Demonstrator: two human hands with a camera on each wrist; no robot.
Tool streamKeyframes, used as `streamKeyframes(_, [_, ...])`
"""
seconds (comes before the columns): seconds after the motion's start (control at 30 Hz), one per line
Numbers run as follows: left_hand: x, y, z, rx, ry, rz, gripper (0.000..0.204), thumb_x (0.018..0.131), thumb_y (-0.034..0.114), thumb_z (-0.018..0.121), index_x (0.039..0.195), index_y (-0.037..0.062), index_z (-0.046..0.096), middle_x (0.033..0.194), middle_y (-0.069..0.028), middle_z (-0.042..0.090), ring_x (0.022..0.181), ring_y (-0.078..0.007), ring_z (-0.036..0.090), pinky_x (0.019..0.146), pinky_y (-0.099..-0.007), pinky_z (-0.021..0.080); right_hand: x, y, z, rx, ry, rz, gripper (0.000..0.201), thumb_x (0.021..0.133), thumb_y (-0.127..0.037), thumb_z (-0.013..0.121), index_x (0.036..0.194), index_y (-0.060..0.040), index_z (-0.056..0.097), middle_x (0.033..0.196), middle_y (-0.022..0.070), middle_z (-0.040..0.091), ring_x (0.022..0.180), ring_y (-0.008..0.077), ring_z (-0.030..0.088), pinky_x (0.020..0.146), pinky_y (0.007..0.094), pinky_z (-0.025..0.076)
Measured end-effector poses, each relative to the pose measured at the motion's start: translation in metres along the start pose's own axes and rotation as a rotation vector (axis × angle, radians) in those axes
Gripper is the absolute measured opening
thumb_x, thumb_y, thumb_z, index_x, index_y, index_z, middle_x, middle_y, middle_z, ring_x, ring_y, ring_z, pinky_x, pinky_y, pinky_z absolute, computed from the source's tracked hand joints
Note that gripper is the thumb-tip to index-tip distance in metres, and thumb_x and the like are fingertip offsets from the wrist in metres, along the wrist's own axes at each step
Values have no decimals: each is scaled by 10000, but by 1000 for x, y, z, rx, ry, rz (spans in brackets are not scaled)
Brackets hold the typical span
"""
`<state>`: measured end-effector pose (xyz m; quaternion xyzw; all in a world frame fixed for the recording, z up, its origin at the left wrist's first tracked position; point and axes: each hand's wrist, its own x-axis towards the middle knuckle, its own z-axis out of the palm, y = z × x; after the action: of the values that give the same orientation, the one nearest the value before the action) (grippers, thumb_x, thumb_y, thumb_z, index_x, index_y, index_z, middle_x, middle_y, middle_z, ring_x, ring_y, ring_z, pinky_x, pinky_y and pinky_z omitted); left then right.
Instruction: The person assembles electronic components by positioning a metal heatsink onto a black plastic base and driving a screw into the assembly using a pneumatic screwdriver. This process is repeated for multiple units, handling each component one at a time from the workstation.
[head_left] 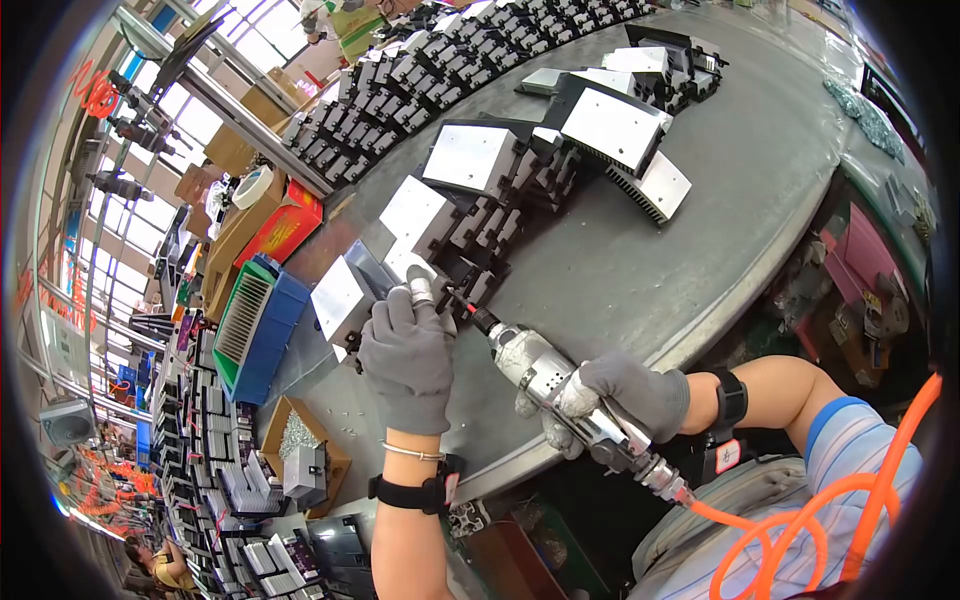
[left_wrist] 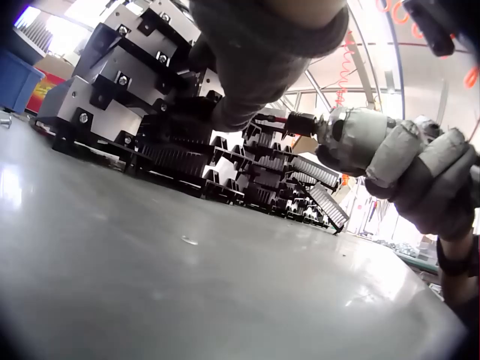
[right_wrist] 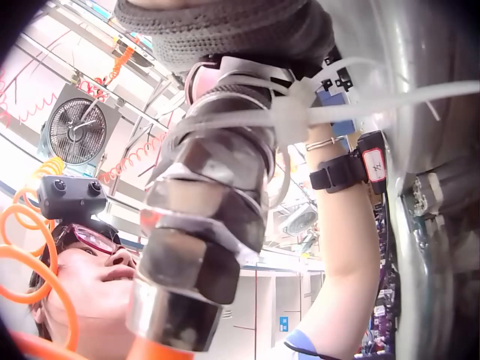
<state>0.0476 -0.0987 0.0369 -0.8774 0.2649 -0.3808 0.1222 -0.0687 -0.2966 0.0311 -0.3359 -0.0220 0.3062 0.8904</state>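
Gloved in grey, my left hand [head_left: 408, 355] grips a silver-and-black metal housing [head_left: 403, 260] in a row on the table, its fingers bent over the top and its thumb low at the side. My right hand [head_left: 635, 395], also gloved, grips an air screwdriver [head_left: 535, 365]. The red-marked bit [left_wrist: 274, 118] points at the housing's side, right by my left thumb in the left wrist view. The bit's very tip is hidden there. Another silver housing [head_left: 340, 298] stands just left of my left hand. The right wrist view shows the screwdriver's hose fitting [right_wrist: 202, 217] close up.
More housings [head_left: 612, 130] stand stacked on the grey table [head_left: 640, 285], with long rows [head_left: 430, 75] behind. A blue bin [head_left: 280, 320] and a cardboard box of screws [head_left: 300, 435] stand left. An orange air hose [head_left: 765, 530] loops at the right.
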Motion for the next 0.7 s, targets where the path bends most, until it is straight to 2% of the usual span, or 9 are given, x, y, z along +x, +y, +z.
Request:
streamKeyframes(0.03, [1,0,-3,-1,1,-3,542,669,277,735,1170,100,626,914,-31,514,830,-227,540,672,-379,474,0,-1,2,26,8,34,883,698,-75,541,1478,-123,129,1001,140,544,681,205,637,585,325,571])
streamKeyframes(0.1, [4,-1,-6,-31,6,41,180,806,165,584,930,43,631,875,-47,535,751,-219,541,595,-359,458,1,-1,5,25,1,33,877,702,-73,536,1478,-124,130,1001,142,544,678,204,637,585,325,571])
streamKeyframes(0.33, [3,-7,2,-125,-11,20,189,790,169,613,933,49,638,878,-39,527,753,-219,545,593,-355,459,1,1,14,126,1,62,809,735,-84,523,1463,-118,170,998,147,546,659,194,637,528,303,560])
streamKeyframes(0.43, [2,-5,-2,-65,9,17,277,778,206,642,1019,70,657,894,-40,539,771,-221,553,613,-357,467,-1,1,8,68,13,50,768,766,-121,520,1457,-117,185,986,149,549,647,181,634,472,282,540])
streamKeyframes(0.47, [2,-3,-5,-114,29,-19,328,777,216,650,1081,93,655,907,-44,548,779,-225,555,632,-361,471,0,3,2,67,18,48,768,766,-121,520,1457,-117,185,986,149,549,647,181,634,472,282,540])
streamKeyframes(0.53, [-3,0,-7,-132,23,-88,472,761,210,681,1225,144,624,955,-55,588,830,-247,572,717,-375,482,3,6,-9,52,45,92,637,739,-123,577,1327,-63,338,1002,147,577,672,208,630,389,304,517])
streamKeyframes(0.63, [-10,4,-20,-378,78,-182,474,746,185,703,1213,143,630,969,-62,606,892,-270,580,765,-384,485,1,4,-15,27,-6,124,731,797,-146,514,1451,-139,189,1026,155,555,645,178,633,440,273,531])
streamKeyframes(0.67, [-15,9,-34,-509,39,-363,387,802,186,699,1173,93,640,970,-62,630,867,-228,608,731,-347,504,-1,3,-15,29,-8,124,731,797,-146,514,1451,-139,189,1026,155,555,645,178,633,440,273,531])
streamKeyframes(0.7, [-19,11,-40,-505,40,-362,387,802,186,699,1173,93,640,970,-62,630,867,-228,608,731,-347,504,-4,2,-14,15,-43,66,723,796,-137,515,1446,-139,197,1037,152,555,647,181,634,446,272,534])
